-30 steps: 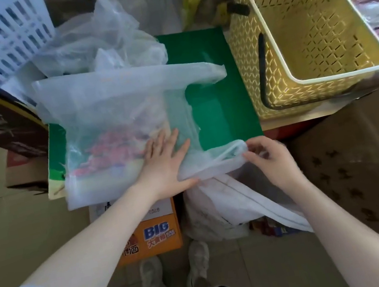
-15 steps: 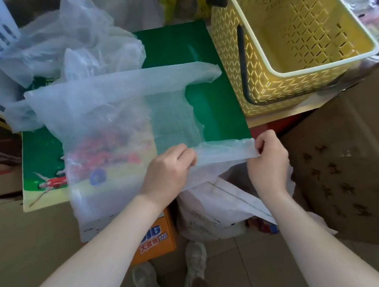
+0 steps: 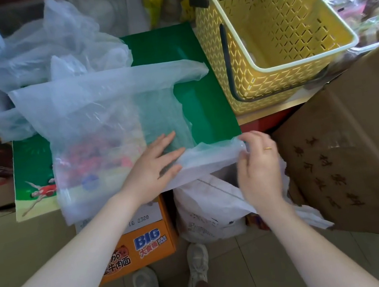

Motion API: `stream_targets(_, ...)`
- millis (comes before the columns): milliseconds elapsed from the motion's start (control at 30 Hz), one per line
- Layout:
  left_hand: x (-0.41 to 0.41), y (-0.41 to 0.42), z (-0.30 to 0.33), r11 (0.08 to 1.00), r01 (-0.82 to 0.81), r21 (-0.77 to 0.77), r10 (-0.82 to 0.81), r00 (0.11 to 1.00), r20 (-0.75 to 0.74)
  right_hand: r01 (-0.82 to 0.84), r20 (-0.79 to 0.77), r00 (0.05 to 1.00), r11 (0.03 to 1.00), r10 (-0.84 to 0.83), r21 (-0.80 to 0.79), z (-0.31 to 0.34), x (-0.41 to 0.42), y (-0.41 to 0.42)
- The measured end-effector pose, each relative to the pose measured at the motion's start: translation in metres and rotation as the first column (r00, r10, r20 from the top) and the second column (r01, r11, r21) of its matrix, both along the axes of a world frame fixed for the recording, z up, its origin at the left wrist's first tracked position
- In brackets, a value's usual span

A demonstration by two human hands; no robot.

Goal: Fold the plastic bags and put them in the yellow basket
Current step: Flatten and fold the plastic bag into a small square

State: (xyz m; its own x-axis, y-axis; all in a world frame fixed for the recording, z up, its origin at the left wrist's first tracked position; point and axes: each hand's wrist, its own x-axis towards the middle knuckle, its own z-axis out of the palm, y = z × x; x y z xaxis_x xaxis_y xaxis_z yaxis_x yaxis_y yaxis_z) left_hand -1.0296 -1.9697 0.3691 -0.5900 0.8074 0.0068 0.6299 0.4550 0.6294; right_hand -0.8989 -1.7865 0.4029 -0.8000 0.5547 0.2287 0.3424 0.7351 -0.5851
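Left hand point(image 3: 154, 166) flat on bag point(image 3: 105, 132), right hand point(image 3: 255, 154) pinching its handle at centre frame; slick film may slip, skewing fold.

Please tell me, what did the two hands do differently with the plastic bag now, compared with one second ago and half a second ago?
The left hand, flat a second ago and curled on the bag's near handle half a second ago, now presses flat again on the spread translucent plastic bag. The right hand still pinches the handle's end. The yellow plastic basket remains without bags; the crumpled bag pile is unchanged.
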Motion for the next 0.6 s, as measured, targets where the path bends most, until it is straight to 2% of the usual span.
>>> stream_targets(67, -0.001, -0.005, 0.008, 0.992, -0.031, 0.125, 0.023, 0.998, 0.061, -0.270, 0.000, 0.961, 0.945, 0.275, 0.184, -0.001, -0.014, -0.024)
stream_targets(133, -0.005, -0.011, 0.010, 0.983, -0.114, 0.141, 0.112, 0.993, 0.024, -0.429, 0.109, 0.903, 0.871, 0.415, 0.239, -0.007, -0.028, -0.043)
stream_targets(167, -0.009, -0.015, 0.008, 0.982, -0.164, 0.091, 0.169, 0.984, -0.058, -0.473, 0.181, 0.880, 0.842, 0.439, 0.260, -0.011, -0.034, -0.050)
stream_targets(233, -0.017, -0.022, 0.005, 0.963, -0.235, -0.134, 0.202, 0.954, -0.223, -0.550, 0.338, 0.825, 0.778, 0.452, 0.304, -0.024, -0.041, -0.053)
stream_targets(300, -0.020, -0.032, 0.000, 0.871, -0.281, -0.402, 0.167, 0.941, -0.295, -0.615, 0.469, 0.762, 0.724, 0.446, 0.311, -0.037, -0.036, -0.041)
stream_targets(333, -0.021, -0.037, -0.003, 0.836, -0.291, -0.466, 0.151, 0.937, -0.314, -0.625, 0.518, 0.743, 0.718, 0.425, 0.307, -0.043, -0.029, -0.030)
stream_targets(433, -0.021, -0.046, -0.007, 0.801, -0.315, -0.508, 0.141, 0.926, -0.351, -0.598, 0.608, 0.726, 0.732, 0.322, 0.327, -0.049, -0.001, 0.007)
stream_targets(500, -0.021, -0.047, -0.006, 0.798, -0.297, -0.524, 0.123, 0.932, -0.342, -0.510, 0.631, 0.742, 0.801, 0.225, 0.315, -0.045, 0.011, 0.023)
stream_targets(567, -0.023, -0.049, -0.003, 0.847, -0.258, -0.465, 0.140, 0.952, -0.272, -0.416, 0.618, 0.768, 0.864, 0.166, 0.285, -0.035, 0.009, 0.022)
stream_targets(600, -0.024, -0.052, 0.001, 0.897, -0.250, -0.363, 0.190, 0.963, -0.193, -0.389, 0.586, 0.793, 0.878, 0.164, 0.281, -0.029, 0.003, 0.015)
